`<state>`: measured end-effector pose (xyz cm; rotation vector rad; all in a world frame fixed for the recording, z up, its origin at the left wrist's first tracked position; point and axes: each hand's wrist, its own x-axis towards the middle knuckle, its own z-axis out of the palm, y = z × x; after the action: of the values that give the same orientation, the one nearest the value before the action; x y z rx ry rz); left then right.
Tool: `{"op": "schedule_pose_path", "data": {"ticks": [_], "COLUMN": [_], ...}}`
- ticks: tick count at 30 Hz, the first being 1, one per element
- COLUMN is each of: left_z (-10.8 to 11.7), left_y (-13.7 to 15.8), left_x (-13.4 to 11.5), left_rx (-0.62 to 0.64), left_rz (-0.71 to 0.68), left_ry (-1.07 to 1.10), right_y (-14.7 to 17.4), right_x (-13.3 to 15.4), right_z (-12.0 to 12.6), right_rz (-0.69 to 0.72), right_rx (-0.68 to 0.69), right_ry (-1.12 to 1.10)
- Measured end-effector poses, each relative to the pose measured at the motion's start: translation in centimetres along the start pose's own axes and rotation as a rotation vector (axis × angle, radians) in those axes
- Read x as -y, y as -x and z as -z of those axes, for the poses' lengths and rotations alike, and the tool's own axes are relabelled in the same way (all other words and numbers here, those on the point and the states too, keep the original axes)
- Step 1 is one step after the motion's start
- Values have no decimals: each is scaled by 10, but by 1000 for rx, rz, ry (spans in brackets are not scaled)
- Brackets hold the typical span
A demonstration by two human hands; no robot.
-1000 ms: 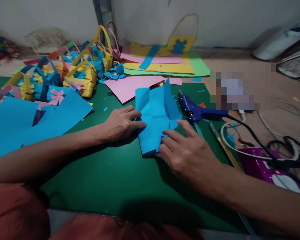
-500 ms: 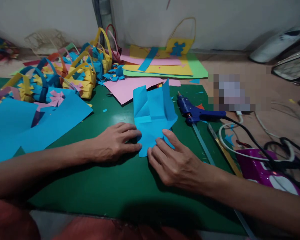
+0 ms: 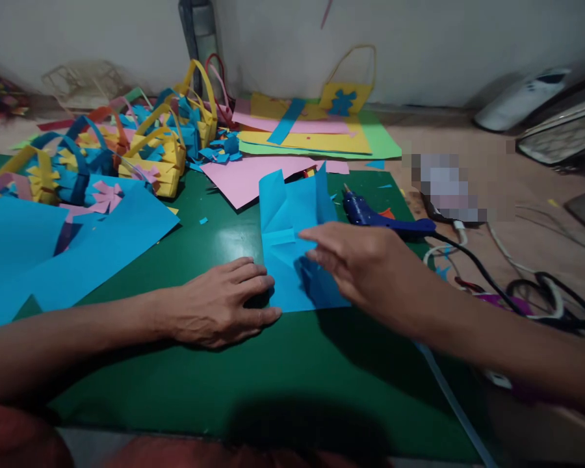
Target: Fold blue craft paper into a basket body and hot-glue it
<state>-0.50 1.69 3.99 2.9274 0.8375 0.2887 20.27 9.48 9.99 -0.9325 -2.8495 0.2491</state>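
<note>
A creased sheet of blue paper (image 3: 285, 279) lies on the green board in front of me, its far part folded up into standing flaps. My left hand (image 3: 229, 302) rests flat on the board at the sheet's left edge, fingers stretched out and fingertips touching the paper. Above the sheet's right half is my right hand (image 3: 358, 260), pointing left with its fingers extended and nothing visible in them. Its shadow falls on the paper beneath, and it hides part of the right side. Behind it lies a blue glue gun (image 3: 370, 211), partly covered.
Several yellow, blue and pink paper baskets (image 3: 153, 159) crowd the left back. Larger blue paper (image 3: 107, 253) lies at left, pink paper (image 3: 244, 179) behind. Stacked coloured sheets (image 3: 316, 140) sit near the wall. Cables (image 3: 472, 260) and a long translucent blue strip (image 3: 451, 393) are at right.
My right hand has lifted from the sheet's near right edge and moved up and forward over it. The right part of the near edge now lies flatter. My left hand has barely moved.
</note>
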Motion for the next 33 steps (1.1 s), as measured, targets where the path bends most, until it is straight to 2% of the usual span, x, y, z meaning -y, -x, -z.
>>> {"op": "schedule_pose_path", "data": {"ticks": [4,9,15,22,26,33], "left_z": [2,5,1,-4,-9,-11], "left_y": [0,-2,1,3,2,2], "left_x": [0,1,-1,-7,-7,-11], "left_rx": [21,29,-65,-174,-179,-185], "left_rz": [-13,-43,-50,14,86,91], "left_ry": [14,20,48,-5,-71,-123], "right_y": [-32,-48,-44,-39,-35,-38], "right_x": [-4,-7,-1,10,14,12], "right_z": [9,-2,-8,-3,-4,-7], "right_rz": [-179,-312,-205,-177,-191,-255], "right_rx": [175,337,312,354,355,382], "right_ry": [-11,-189,-173,-216,-235,-323]}}
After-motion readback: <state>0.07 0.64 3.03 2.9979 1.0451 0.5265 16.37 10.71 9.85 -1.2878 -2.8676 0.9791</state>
